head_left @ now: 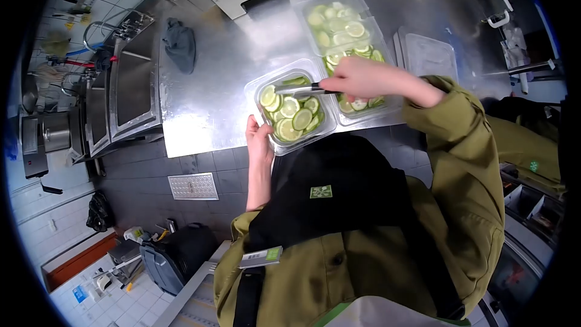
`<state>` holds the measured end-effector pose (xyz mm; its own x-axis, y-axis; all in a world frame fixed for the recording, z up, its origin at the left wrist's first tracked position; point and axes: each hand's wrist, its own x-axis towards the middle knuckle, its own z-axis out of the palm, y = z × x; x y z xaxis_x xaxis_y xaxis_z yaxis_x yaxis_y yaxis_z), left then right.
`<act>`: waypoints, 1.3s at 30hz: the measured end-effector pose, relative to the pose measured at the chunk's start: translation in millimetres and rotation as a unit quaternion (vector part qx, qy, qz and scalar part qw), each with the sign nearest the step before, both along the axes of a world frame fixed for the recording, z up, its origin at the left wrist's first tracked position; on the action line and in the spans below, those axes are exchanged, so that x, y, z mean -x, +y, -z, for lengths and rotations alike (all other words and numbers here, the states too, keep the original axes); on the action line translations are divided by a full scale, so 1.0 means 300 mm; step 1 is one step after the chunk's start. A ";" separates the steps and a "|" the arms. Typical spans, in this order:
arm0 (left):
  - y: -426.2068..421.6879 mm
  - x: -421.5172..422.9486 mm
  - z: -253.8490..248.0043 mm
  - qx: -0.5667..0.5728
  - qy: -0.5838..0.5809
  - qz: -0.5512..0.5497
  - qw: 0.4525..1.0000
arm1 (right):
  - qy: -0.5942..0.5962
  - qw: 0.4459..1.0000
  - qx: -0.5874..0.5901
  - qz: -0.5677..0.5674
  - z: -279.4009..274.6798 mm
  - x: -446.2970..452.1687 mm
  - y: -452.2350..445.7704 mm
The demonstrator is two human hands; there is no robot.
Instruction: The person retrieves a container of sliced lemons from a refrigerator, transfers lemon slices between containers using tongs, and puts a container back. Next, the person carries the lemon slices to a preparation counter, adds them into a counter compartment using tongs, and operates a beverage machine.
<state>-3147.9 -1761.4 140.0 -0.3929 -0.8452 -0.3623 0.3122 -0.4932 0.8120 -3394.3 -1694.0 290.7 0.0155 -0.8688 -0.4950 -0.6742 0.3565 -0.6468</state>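
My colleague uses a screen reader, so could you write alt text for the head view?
A person's right hand holds a black-handled metal tool over citrus slices in a clear box, with the left hand at the box's edge. Another box of slices stands to its right on a steel table.

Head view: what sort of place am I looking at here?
Probably a commercial kitchen or drinks-prep area: a steel worktop, clear tubs of sliced citrus, and what looks like a steel sink off to the left.
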 end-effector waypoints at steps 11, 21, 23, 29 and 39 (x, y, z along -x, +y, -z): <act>-0.060 -0.036 0.008 -0.049 -0.001 0.017 0.999 | 0.376 0.908 0.181 0.029 0.093 0.162 0.457; -0.040 0.028 0.017 -0.067 -0.002 0.029 0.997 | 0.494 0.807 0.320 0.056 0.351 0.063 0.347; -0.040 0.027 0.015 -0.064 0.010 0.028 0.998 | 0.499 0.800 0.329 0.053 0.360 0.064 0.322; -0.033 0.042 -0.002 -0.058 -0.005 0.010 0.998 | 0.541 0.772 0.330 0.044 0.371 0.078 0.305; -0.040 0.037 0.012 -0.068 -0.006 0.026 0.997 | 0.545 0.766 0.341 0.012 0.357 0.110 0.267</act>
<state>-3158.9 -1773.3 136.3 -0.4297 -0.7668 -0.4768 0.2751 -0.6141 0.7398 -3427.4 -1614.0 183.6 -0.1046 -0.9243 0.3670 -0.9448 0.2076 0.2534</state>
